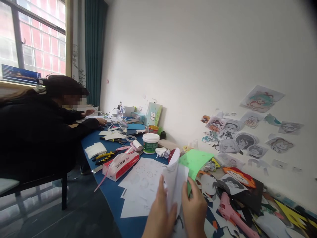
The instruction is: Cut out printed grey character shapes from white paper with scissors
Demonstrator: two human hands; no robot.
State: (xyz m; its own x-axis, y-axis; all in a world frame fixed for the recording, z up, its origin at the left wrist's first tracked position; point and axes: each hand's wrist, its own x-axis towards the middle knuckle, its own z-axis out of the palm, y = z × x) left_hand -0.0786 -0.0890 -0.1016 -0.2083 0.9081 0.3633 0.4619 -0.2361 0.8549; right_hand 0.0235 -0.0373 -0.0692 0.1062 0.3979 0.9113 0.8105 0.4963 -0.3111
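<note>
Both hands are at the near edge of the blue table, around white paper sheets (172, 178) that stand up and curl between them. My left hand (159, 213) grips the left side of the curled sheets, its fingers pointing up. My right hand (194, 208) holds their right side, near a bright green sheet (196, 162) lying behind. Flat on the table to the left are white sheets with pencil drawings (140, 185). Farther left sits a red and white tissue pack (121, 167). A pink glue gun (231, 213) lies on paper scraps to the right.
A white tub with a green label (150, 144) stands behind the sheets. Yellow-black pliers (104, 158) and white pads (95, 150) lie at the left edge of the blue table (111, 191). A person in black (37, 132) works at the far left. Cut-out drawings (230, 129) cover the wall.
</note>
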